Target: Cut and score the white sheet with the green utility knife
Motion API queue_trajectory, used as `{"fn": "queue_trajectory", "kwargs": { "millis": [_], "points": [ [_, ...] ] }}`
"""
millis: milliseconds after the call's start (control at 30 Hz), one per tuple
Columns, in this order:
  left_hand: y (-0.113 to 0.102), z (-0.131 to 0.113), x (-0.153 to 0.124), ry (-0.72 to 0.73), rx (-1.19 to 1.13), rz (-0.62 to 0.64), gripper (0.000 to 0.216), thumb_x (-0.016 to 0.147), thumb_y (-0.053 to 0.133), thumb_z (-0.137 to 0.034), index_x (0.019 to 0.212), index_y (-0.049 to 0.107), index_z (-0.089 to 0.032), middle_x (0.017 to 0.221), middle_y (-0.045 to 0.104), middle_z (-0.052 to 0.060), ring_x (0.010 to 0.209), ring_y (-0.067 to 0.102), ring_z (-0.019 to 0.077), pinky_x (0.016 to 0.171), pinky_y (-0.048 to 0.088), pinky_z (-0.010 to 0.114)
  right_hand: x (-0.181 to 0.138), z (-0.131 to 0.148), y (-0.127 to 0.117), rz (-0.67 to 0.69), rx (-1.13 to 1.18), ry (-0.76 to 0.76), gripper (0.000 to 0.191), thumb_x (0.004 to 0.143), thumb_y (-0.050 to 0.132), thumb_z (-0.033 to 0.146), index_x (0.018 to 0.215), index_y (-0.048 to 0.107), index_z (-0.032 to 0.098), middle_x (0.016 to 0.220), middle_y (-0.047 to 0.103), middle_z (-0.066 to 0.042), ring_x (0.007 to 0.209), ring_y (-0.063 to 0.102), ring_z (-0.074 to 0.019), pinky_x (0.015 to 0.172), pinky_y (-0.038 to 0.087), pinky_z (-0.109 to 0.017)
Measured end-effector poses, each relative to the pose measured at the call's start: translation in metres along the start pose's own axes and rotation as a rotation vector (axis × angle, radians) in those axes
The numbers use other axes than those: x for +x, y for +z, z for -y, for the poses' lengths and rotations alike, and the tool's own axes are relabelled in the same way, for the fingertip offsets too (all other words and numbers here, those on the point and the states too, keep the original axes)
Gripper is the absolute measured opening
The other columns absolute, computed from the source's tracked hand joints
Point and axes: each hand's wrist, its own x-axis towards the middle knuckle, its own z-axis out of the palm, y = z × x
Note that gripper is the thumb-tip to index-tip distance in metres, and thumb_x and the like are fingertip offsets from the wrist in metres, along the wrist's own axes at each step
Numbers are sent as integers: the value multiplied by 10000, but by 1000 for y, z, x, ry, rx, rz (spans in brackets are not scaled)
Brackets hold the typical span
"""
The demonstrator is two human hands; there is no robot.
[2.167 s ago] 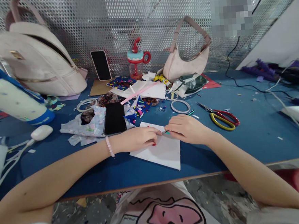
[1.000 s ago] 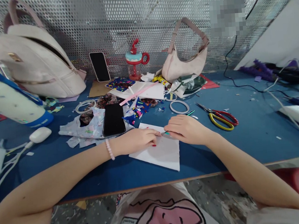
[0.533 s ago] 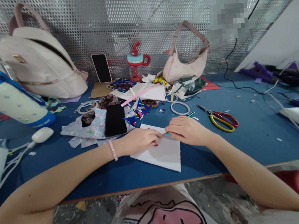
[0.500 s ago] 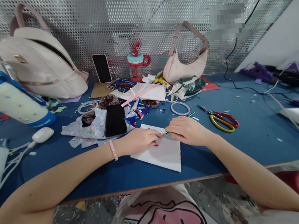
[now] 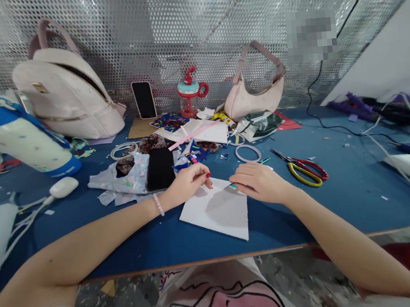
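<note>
While the right hand (image 5: 263, 182) grips a slim green tool (image 5: 233, 186) over the white card (image 5: 218, 213), the left hand (image 5: 184, 187), loosely curled but open, covers its far left corner.

free: table (image 5: 269, 228) right of white board (image 5: 212, 213) | obstacles: scissors (image 5: 290, 160) farther right, phone (image 5: 160, 169) left

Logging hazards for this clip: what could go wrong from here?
The thin green tool in the right hand points roughly toward the left hand; a slip might jab it.
The left hand seems raised, not pressing the white board, so the board might slide.
The scissors lie near the right hand and could get knocked.
</note>
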Motion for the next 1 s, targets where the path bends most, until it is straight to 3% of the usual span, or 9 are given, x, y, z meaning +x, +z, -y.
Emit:
{"fn": "queue_trajectory", "kwargs": {
  "millis": [100, 200, 267, 333, 433, 600, 700, 800, 1000],
  "points": [
    [0, 3, -1, 33, -8, -100, 124, 926, 407, -205, 1031, 463, -171, 806, 629, 21, 715, 652, 128, 714, 520, 275, 0, 0, -1, 3, -7, 9, 291, 982, 355, 258, 897, 615, 159, 738, 583, -55, 700, 504, -166, 665, 346, -279],
    [-1, 5, -1, 144, 68, -215, 322, 901, 391, -144, 1220, 425, -183, 1129, 600, 99, 1010, 632, 162, 896, 502, 332, 0, 0, 0, 0, -17, 24, 299, 982, 353, 260, 883, 617, 161, 732, 585, -53, 701, 511, -166, 661, 343, -280],
    [-2, 5, -2, 210, 181, -263, 458, 879, 392, -110, 1326, 384, -212, 1408, 417, 119, 1301, 446, 204, 1061, 401, 381, -1, 0, 1, -5, -26, 36, 302, 981, 351, 261, 884, 619, 162, 739, 596, -57, 708, 523, -167, 664, 348, -282],
    [-2, 4, -2, 219, 303, -270, 537, 883, 412, -122, 1400, 328, -241, 1532, 234, 90, 1435, 214, 228, 1158, 267, 418, -1, 0, 2, -15, -32, 44, 300, 980, 352, 259, 892, 622, 160, 751, 610, -63, 714, 535, -168, 665, 354, -284],
    [-2, 2, -4, 206, 413, -232, 581, 910, 441, -178, 1454, 254, -257, 1571, 132, 77, 1464, 97, 249, 1191, 161, 461, -1, 0, 1, -24, -34, 48, 302, 980, 350, 256, 898, 624, 157, 763, 622, -70, 716, 546, -170, 661, 363, -286],
    [-1, 2, -6, 226, 460, -157, 587, 943, 433, -243, 1484, 206, -273, 1591, 22, 61, 1466, 67, 271, 1181, 180, 481, 0, 1, 1, -33, -45, 59, 301, 976, 351, 251, 898, 625, 155, 749, 622, -70, 709, 556, -171, 646, 373, -284],
    [-2, 1, -7, 222, 466, -121, 469, 967, 414, -296, 1432, 353, -278, 1594, -18, 31, 1464, 69, 291, 1177, 184, 494, -1, 1, 1, -18, -48, 78, 303, 974, 346, 252, 922, 629, 158, 759, 632, -75, 722, 571, -176, 651, 386, -286],
    [-2, 2, -8, 215, 465, -113, 375, 990, 365, -339, 1327, 508, -255, 1594, 1, 15, 1463, 54, 305, 1178, 175, 502, -2, 1, 2, 0, -52, 102, 305, 973, 341, 252, 945, 632, 162, 778, 648, -80, 737, 591, -178, 660, 401, -285],
    [-4, 4, -6, 244, 365, -179, 380, 1002, 322, -311, 1354, 463, -281, 1586, 88, 27, 1430, 226, 258, 1165, 246, 467, -4, 1, 3, 66, -33, 183, 300, 963, 339, 229, 998, 629, 162, 867, 692, -89, 762, 631, -184, 666, 420, -279]
  ]
}}
